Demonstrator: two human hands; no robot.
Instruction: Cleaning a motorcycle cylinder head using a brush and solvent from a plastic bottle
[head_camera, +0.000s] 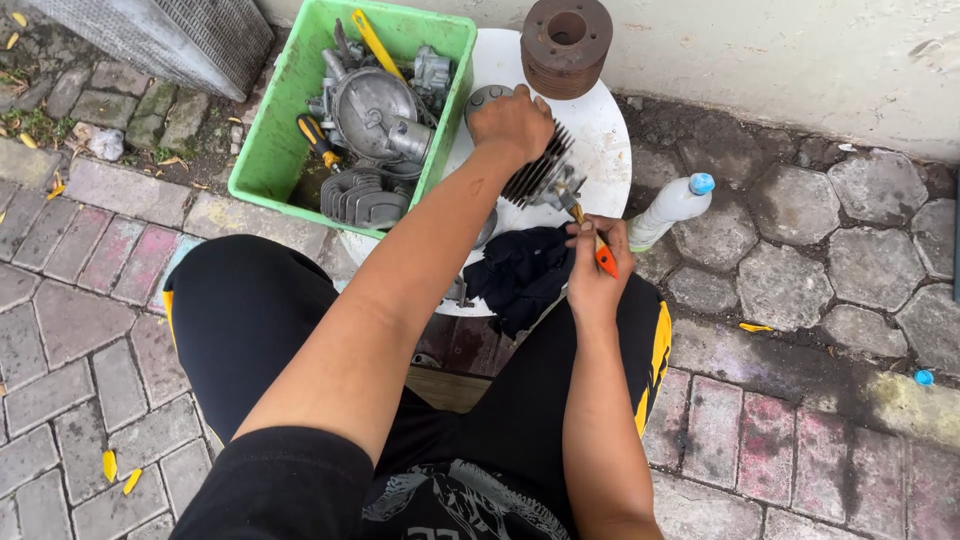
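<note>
Right hand (596, 268) clamps orange-handled tool (604, 258) (tip hidden); left hand (513, 123) grips finned cylinder (540, 172), half covered.

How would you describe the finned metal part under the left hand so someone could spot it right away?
Start at the round white tabletop beside the green crate. On it, the left hand presses down on a grey finned metal cylinder, while the right hand works an orange-handled tool against its lower end. Unlike the rusty round part behind it, it is grey, with thin parallel fins.
</note>
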